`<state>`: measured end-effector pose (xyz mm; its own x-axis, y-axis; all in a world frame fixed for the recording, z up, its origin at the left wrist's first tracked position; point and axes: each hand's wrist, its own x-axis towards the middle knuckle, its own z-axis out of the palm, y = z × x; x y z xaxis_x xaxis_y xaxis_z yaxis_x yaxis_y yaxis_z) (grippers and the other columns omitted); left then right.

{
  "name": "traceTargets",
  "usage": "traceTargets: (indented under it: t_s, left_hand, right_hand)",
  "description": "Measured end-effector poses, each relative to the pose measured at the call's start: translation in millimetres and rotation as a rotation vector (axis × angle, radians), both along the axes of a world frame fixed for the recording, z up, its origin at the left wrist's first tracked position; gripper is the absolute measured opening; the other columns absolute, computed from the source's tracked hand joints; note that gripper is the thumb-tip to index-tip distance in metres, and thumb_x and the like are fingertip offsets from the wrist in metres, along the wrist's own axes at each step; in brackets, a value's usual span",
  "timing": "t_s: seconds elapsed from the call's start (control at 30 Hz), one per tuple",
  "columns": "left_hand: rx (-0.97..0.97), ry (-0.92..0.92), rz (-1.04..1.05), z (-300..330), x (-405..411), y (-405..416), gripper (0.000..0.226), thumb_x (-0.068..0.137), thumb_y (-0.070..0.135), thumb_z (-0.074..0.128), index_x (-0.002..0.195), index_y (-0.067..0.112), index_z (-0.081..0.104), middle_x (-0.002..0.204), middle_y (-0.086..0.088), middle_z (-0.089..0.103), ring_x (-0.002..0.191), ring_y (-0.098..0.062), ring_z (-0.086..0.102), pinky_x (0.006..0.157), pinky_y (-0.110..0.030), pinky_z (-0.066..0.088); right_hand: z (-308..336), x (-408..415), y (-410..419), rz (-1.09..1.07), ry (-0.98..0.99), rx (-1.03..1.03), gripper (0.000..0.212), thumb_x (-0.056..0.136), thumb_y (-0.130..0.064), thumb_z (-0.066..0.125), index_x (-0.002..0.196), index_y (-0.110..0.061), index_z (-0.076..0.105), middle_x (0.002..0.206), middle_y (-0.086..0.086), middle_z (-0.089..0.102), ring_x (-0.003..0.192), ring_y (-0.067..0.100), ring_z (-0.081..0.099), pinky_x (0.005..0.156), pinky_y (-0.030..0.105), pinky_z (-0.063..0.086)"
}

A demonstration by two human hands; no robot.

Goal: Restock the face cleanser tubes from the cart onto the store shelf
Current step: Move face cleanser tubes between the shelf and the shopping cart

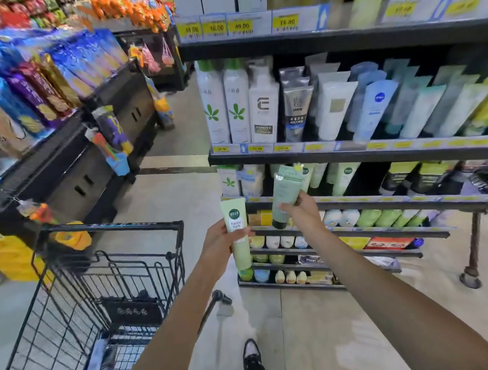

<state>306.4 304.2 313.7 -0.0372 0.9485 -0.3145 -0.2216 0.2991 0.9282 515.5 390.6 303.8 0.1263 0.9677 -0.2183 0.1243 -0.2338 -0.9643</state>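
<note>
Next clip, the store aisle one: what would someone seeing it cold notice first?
Two outstretched arms at centre, each hand holding a green tube: the left hand grips a pale green tube, the right hand lifts a darker green tube toward the shelf of cleansers. At lower left stands a black wire cart; bright snack packs fill the racks at upper left.

Yellow price tags [238,26] on the top shelf edge read 38.00, 38.00, 49.00 and, less surely, 76.80. A white pump bottle [263,106] carries a large "E" and "VITAMIN E". The grey tube [297,108] beside it says "MEN". A blue-capped tube [374,108] bears a round Nivea-style logo, too blurred to confirm.
</note>
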Motion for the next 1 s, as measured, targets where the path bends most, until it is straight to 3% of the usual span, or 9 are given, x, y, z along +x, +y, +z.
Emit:
traceTargets:
  t_s: [0.2, 0.33, 0.53, 0.73, 0.87, 1.0]
  left_hand:
    - [0.015, 0.025, -0.031, -8.0, -32.7, 49.2, 0.032, 0.085, -0.003, 0.074, 0.115, 0.006, 0.068, 0.106, -0.020, 0.076, 0.095, -0.034, 0.074, 0.084, -0.046, 0.058]
    - [0.034, 0.021, -0.053, -11.6, -50.5, 69.6, 0.033, 0.086, -0.004, 0.072, 0.118, 0.005, 0.066, 0.103, -0.014, 0.078, 0.093, -0.028, 0.075, 0.081, -0.041, 0.059]
    - [0.022, 0.021, -0.088, -19.6, -58.6, 85.5, 0.034, 0.086, -0.004, 0.071, 0.118, 0.005, 0.064, 0.101, -0.013, 0.078, 0.091, -0.027, 0.075, 0.083, -0.042, 0.058]
    - [0.015, 0.036, -0.105, -28.2, -62.6, 95.2, 0.036, 0.086, -0.004, 0.072, 0.120, 0.003, 0.064, 0.104, -0.016, 0.078, 0.094, -0.031, 0.075, 0.090, -0.047, 0.058]
    - [0.001, 0.044, -0.106, -32.0, -60.7, 98.9, 0.035, 0.086, -0.004, 0.072, 0.119, 0.005, 0.065, 0.105, -0.014, 0.078, 0.098, -0.032, 0.075, 0.091, -0.046, 0.057]
    - [-0.007, 0.062, -0.116, -34.1, -55.2, 101.4, 0.032, 0.085, -0.003, 0.074, 0.114, 0.008, 0.067, 0.106, -0.013, 0.078, 0.105, -0.037, 0.072, 0.094, -0.051, 0.055]
  right_hand:
    - [-10.7, -21.9, 62.1, -0.077, -0.132, 0.017, 0.044, 0.086, -0.006, 0.077, 0.127, -0.017, 0.063, 0.123, 0.004, 0.070, 0.113, 0.022, 0.062, 0.096, 0.037, 0.052]
    - [-15.3, -27.4, 85.6, -0.120, -0.155, 0.061, 0.043, 0.087, 0.000, 0.072, 0.126, -0.014, 0.062, 0.121, 0.005, 0.070, 0.113, 0.023, 0.063, 0.095, 0.036, 0.052]
    - [-23.3, -31.8, 98.6, -0.116, -0.220, 0.051, 0.041, 0.088, -0.001, 0.074, 0.127, -0.010, 0.061, 0.115, 0.002, 0.066, 0.105, 0.015, 0.057, 0.088, 0.026, 0.042]
    - [-36.3, -29.1, 116.6, -0.085, -0.215, -0.028, 0.047, 0.084, 0.004, 0.075, 0.127, -0.009, 0.063, 0.125, 0.011, 0.070, 0.119, 0.027, 0.063, 0.098, 0.036, 0.050]
    - [-36.7, -28.2, 120.0, -0.056, -0.174, -0.061, 0.051, 0.085, 0.009, 0.071, 0.132, -0.007, 0.060, 0.131, 0.013, 0.067, 0.121, 0.025, 0.059, 0.096, 0.032, 0.046]
    - [-44.6, -25.4, 127.8, -0.050, -0.154, -0.086, 0.055, 0.083, 0.009, 0.071, 0.134, -0.008, 0.059, 0.131, 0.012, 0.067, 0.127, 0.030, 0.058, 0.102, 0.037, 0.047]
